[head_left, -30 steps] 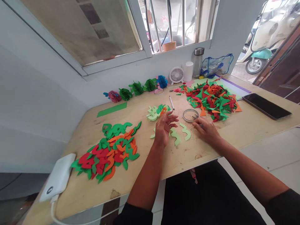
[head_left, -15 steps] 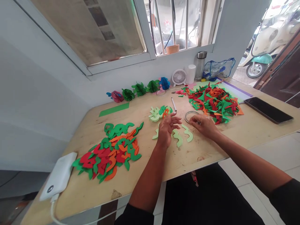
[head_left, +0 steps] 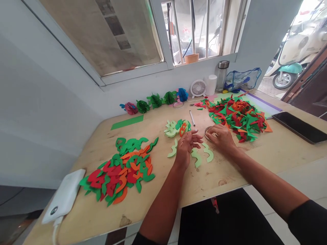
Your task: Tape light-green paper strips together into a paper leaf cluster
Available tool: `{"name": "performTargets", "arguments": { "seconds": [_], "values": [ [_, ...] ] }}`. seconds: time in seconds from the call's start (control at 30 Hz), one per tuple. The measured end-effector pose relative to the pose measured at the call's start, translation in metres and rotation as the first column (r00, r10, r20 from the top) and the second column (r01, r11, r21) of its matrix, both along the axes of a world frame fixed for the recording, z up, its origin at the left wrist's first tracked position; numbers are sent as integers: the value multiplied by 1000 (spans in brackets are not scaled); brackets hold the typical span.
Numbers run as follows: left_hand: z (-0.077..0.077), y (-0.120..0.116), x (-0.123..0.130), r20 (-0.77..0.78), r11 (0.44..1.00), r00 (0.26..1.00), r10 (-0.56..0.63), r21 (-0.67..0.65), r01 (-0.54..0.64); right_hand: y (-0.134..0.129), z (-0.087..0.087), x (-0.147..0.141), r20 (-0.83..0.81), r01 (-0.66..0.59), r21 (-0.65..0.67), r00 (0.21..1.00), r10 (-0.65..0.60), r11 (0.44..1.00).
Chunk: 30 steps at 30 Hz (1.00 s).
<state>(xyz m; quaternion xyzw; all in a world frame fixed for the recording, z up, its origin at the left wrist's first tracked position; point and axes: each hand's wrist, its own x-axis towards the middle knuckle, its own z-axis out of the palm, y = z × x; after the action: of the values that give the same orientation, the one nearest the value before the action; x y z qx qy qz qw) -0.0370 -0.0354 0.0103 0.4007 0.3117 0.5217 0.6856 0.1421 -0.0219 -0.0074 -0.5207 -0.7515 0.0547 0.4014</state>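
My left hand (head_left: 187, 145) is raised over the wooden table with its fingers loosely curled and apart, holding nothing that I can see. Wavy pale green paper pieces (head_left: 208, 152) lie below and around it. Just beyond its fingertips is a small cluster of pale green, green and orange paper cutouts (head_left: 170, 129). To the right, my right hand (head_left: 221, 136) pinches the edge of a thin grey ring (head_left: 206, 132), perhaps a roll of tape. The fingers hide much of the ring. A white pen (head_left: 192, 118) lies beyond both hands.
Green, red and orange cutouts (head_left: 120, 173) are heaped on the left near a white power bank (head_left: 63, 195). Paper scraps (head_left: 240, 114) are piled right, beside a phone (head_left: 300, 127). Folded paper flowers (head_left: 155, 100), a fan (head_left: 198, 88) and a glass bottle (head_left: 222, 76) line the wall.
The whole view has shifted slightly. My right hand now covers more of the grey ring and sits closer to my left hand, which keeps much the same pose.
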Motion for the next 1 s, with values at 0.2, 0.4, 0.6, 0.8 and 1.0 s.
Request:
{"name": "performTargets", "arguments": {
  "seconds": [0.2, 0.4, 0.6, 0.8, 1.0],
  "values": [
    [-2, -1, 1, -3, 1000, 1000, -13, 7, 13, -6, 7, -4, -72, -14, 26, 997, 16, 1000],
    [0, -4, 2, -15, 1000, 999, -28, 3, 28, -7, 10, -2, -200, 51, -84, 977, -67, 995],
    [-1, -3, 3, -35, 999, 999, -30, -12, 30, -7, 15, -3, -559, -190, -215, 829, 39, 958],
    [-4, -3, 4, -52, 999, 998, -46, 6, 47, -11, 17, -4, -541, -293, -240, 832, 123, 926],
    [-3, -6, 5, -136, 995, 990, -46, 83, 57, -12, 16, -6, -503, -314, -217, 848, 170, 924]
  ]
}}
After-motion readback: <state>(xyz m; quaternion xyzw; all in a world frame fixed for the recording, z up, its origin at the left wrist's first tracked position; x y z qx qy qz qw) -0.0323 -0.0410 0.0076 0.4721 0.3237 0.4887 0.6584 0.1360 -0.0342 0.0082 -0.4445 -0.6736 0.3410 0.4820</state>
